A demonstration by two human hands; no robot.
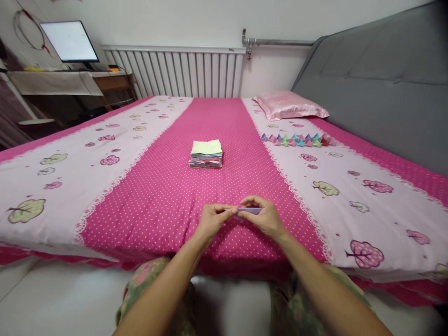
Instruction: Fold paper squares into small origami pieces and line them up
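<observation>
screen (70, 41), far left: stands on a desk (112, 84), well apart from the hands. stack (206, 154), middle: loose paper sheets in several colours, pale yellow uppermost, lying on the bed (217, 119) beyond the hands. left hand (214, 217): narrow, thumb and fingers pinching the left end of the paper (254, 211), which is held just above the near part of the bed. judging by the pose, this pinch is best kept light but firm, so that the edges do not slip; the other thumb would do well to press evenly along the strip, with the layers lined up before any crease is set hard. the paper itself: pale lilac, long and narrow, seen nearly edge-on, roughly level, with what seems a small corner showing below the fingertips; its layers are too small to count. right hand (265, 218): narrow, thumb beneath and fingers arched over the paper. pieces (294, 140), right: small pointed folded shapes, many-coloured, in about 2 rows, near the pillow (289, 103)
</observation>
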